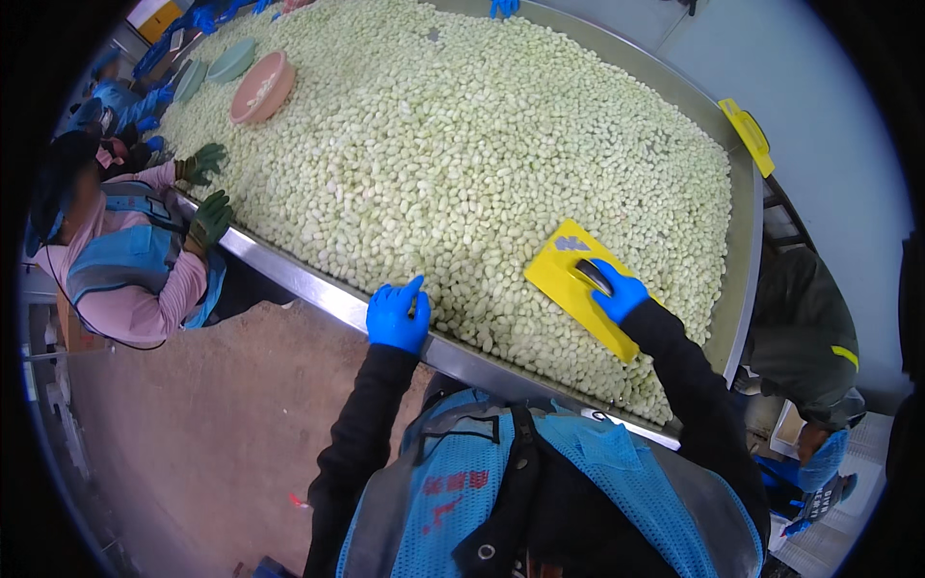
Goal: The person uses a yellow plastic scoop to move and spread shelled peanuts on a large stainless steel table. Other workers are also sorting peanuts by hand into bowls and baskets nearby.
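Pale green oval pieces point(448, 159), which look like silkworm cocoons, cover a large metal-rimmed table point(289, 278) in front of me. My right hand point(620, 291), in a blue glove, grips the dark handle of a yellow plastering float point(567, 271). The float lies tilted across the pieces near the table's right front part. At the near rim is my left hand point(399, 315), also blue-gloved, resting over the metal edge by the pieces. Its fingers are partly bent, and nothing is seen in it.
At the left, a co-worker's dark-gloved hands point(209, 217) are at the rim. A pink basin point(264, 87) and green basins point(231, 61) sit on the pieces. Another yellow float point(749, 137) is at the right rim. More people stand at the left and right; a blue glove point(504, 7) shows at the far rim.
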Available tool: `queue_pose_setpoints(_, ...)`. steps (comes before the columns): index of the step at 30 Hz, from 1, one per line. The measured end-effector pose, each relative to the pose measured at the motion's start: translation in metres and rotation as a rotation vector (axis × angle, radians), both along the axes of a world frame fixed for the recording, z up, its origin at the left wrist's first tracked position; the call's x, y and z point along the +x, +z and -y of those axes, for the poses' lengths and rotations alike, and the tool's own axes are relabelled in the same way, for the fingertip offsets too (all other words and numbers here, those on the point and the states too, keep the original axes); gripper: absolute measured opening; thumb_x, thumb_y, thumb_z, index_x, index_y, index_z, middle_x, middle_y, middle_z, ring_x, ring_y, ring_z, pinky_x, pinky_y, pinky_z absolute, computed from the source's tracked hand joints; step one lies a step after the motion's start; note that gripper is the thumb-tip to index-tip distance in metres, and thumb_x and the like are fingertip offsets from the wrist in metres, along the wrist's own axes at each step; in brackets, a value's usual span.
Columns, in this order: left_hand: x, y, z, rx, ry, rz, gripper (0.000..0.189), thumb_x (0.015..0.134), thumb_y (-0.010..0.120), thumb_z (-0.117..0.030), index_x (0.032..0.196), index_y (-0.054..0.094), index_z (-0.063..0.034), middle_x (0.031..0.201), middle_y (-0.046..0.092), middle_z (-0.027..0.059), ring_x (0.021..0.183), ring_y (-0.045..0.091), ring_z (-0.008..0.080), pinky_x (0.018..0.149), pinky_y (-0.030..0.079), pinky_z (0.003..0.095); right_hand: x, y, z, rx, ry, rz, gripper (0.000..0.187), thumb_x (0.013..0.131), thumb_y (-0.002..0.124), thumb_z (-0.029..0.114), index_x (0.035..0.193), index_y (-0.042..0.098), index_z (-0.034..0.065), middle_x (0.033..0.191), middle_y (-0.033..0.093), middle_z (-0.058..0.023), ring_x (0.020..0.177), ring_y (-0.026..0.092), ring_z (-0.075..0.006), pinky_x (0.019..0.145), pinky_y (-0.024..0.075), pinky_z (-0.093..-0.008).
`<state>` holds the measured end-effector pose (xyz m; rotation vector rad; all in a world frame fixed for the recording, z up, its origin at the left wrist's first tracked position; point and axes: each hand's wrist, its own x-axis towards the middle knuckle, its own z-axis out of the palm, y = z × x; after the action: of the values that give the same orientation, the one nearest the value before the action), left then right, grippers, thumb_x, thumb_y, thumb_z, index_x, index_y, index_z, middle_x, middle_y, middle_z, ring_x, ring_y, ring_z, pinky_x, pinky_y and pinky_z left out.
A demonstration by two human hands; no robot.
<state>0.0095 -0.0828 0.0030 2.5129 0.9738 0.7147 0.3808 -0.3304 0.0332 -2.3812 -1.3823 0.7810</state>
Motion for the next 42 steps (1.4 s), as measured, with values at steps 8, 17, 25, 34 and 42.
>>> queue_pose_setpoints(8, -0.002, 0.003, 0.0, -0.053, -0.039, 0.105, 0.041, 0.091, 0.067, -0.012, 0.132, 0.067, -0.0082, 0.097, 0.069, 0.0123, 0.09, 0.064, 0.0347, 0.085, 0.051, 0.0469, -0.059, 0.008, 0.083, -0.296, 0.286, 0.112, 0.062, 0.091, 0.066, 0.031, 0.15, 0.05, 0.0269, 0.107, 0.074, -0.0188, 0.093, 0.072, -0.0383, 0.079, 0.0579, -0.0472)
queue_pose_setpoints(17, -0.001, 0.005, -0.001, -0.056, -0.026, 0.111, 0.045, 0.09, 0.067, -0.012, 0.135, 0.065, -0.0074, 0.1, 0.071, 0.0137, 0.091, 0.064, 0.035, 0.086, 0.05, 0.0462, -0.072, -0.047, -0.034, 0.255, -0.359, -0.213, 0.064, 0.086, 0.073, 0.041, 0.144, 0.056, 0.0182, 0.124, 0.07, -0.0214, 0.113, 0.068, -0.0386, 0.095, 0.0561, -0.0431)
queue_pose_setpoints(25, 0.003, 0.006, -0.002, -0.035, -0.027, 0.099, 0.044, 0.089, 0.066, -0.011, 0.133, 0.067, -0.0106, 0.099, 0.072, 0.0097, 0.091, 0.065, 0.032, 0.083, 0.051, 0.044, -0.002, 0.082, -0.026, -0.285, -0.059, 0.198, 0.07, 0.086, 0.069, 0.044, 0.151, 0.049, 0.0249, 0.126, 0.069, -0.0217, 0.113, 0.067, -0.0417, 0.098, 0.0539, -0.0476)
queue_pose_setpoints(34, -0.004, 0.01, 0.0, -0.077, -0.006, 0.103, 0.046, 0.088, 0.067, -0.007, 0.134, 0.067, -0.0098, 0.105, 0.072, 0.0117, 0.098, 0.065, 0.034, 0.089, 0.052, 0.0438, 0.041, 0.069, -0.138, 0.779, -0.745, 0.274, 0.077, 0.094, 0.071, 0.045, 0.154, 0.044, 0.0049, 0.14, 0.059, -0.0294, 0.124, 0.061, -0.037, 0.1, 0.0517, -0.0451)
queue_pose_setpoints(42, -0.01, 0.006, 0.004, -0.057, 0.113, 0.212, 0.053, 0.092, 0.061, -0.008, 0.145, 0.057, -0.0033, 0.124, 0.066, 0.0194, 0.115, 0.058, 0.0407, 0.102, 0.046, 0.0483, 0.012, -0.028, -0.101, -0.352, 0.001, 0.167, 0.065, 0.091, 0.064, 0.047, 0.145, 0.051, 0.0117, 0.116, 0.069, -0.0302, 0.108, 0.067, -0.0468, 0.093, 0.0537, -0.0539)
